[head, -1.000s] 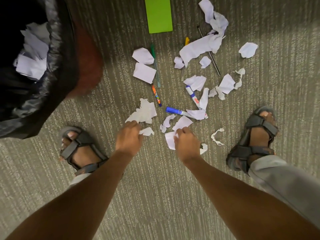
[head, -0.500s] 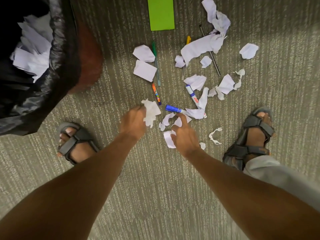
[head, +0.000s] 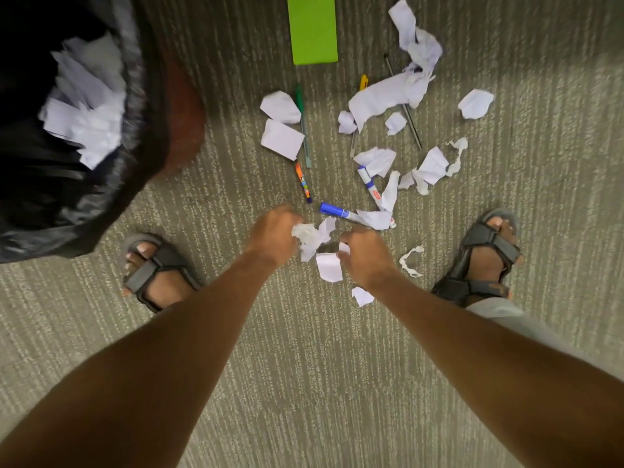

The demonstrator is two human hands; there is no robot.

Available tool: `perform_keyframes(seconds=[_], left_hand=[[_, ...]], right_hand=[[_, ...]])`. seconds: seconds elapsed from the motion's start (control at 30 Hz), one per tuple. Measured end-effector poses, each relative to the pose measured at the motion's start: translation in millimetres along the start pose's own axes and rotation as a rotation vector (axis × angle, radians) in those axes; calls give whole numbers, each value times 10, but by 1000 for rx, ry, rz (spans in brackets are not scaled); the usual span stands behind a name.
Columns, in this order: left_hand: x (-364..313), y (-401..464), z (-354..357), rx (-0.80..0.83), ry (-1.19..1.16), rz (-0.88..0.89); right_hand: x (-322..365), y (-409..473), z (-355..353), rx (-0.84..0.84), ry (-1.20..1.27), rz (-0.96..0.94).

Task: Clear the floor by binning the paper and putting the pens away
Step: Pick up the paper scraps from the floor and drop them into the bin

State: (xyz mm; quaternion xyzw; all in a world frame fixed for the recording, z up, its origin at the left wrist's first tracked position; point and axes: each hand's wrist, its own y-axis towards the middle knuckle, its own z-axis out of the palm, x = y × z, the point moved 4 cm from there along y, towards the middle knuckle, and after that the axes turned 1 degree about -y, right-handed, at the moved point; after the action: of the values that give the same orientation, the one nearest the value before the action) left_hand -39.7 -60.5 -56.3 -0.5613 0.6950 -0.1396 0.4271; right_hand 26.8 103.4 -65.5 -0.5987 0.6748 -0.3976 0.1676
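Observation:
My left hand is closed on a crumpled wad of white paper just above the carpet. My right hand pinches a small white scrap, with a flat white piece lying beside it. Several torn paper scraps are strewn ahead. Pens lie among them: a blue marker, an orange pen, a green pen, a white-and-blue marker, a yellow-capped pen and a thin black pen. The bin, lined with a black bag, stands at the upper left and holds paper.
A green rectangular case lies at the top centre of the carpet. My sandalled feet stand at the left and right of the mess. More scraps lie near my right foot and below my right hand.
My left hand has gathered the large paper piece off the carpet and crumpled it. My right hand moved forward and picked a scrap from the pile. The camera dropped closer to the floor.

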Motion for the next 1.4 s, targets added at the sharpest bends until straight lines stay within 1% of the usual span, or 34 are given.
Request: perform_keyframes(seconds=[0.07,0.13,0.23,0.33,0.4,0.47,0.53,0.57,0.67,0.7,0.77,0.83,0.9,0.93,1.0,1.07,1.13,1.23,1.33,1.4], left_hand=[[-75,-169,-171,-36,-109,-7],[-174,-395,-441,-87,-216,42],[-252,-834,-943,-218,-302,101],[-306,-1274,-1511,-374,-420,84],[-314,-1511,-1966,-479,-490,42],[-252,-1698,-2429,-601,-553,-24],[-57,-1821,-2853,-702,-617,-145],[68,-1829,-2988,-722,-633,-224],[480,-1752,-3312,-670,-644,-442],[587,-1694,-3366,-642,-661,-491],[793,-1532,-3375,-566,-691,-566],[974,-1363,-3286,-496,-839,-632],[1074,-1272,-3166,-467,-1025,-709],[1093,-1240,-3129,-474,-1058,-738],[1063,-1227,-3110,-504,-1024,-762],[931,-1275,-3108,-556,-1034,-747],[740,-1334,-3097,-606,-1087,-687],[320,-1396,-3030,-633,-1175,-550],[-173,-1421,-2838,-603,-1149,-437],[-437,-1378,-2560,-533,-1084,-387]], right_hand=[[94,-159,-241,-54,127,2],[208,-344,-539,-96,224,16],[498,-637,-1071,-144,319,14],[910,-862,-1670,-199,425,-15],[1261,-955,-2081,-232,494,-20],[1629,-1013,-2472,-279,619,-16],[2010,-988,-2788,-300,807,-11],[2159,-940,-2878,-299,892,-10],[2629,-677,-2960,-266,1074,13],[2754,-557,-2926,-251,1095,26],[2946,-340,-2817,-224,1083,55],[3050,-169,-2704,-186,1020,73],[3092,-88,-2635,-148,942,69],[3096,-70,-2628,-144,911,60],[3084,-122,-2664,-159,895,21],[2979,-185,-2683,-199,951,1],[2784,-281,-2730,-289,950,10],[2355,-425,-2777,-405,954,58],[1757,-577,-2721,-454,929,206],[1298,-670,-2588,-477,913,309]])
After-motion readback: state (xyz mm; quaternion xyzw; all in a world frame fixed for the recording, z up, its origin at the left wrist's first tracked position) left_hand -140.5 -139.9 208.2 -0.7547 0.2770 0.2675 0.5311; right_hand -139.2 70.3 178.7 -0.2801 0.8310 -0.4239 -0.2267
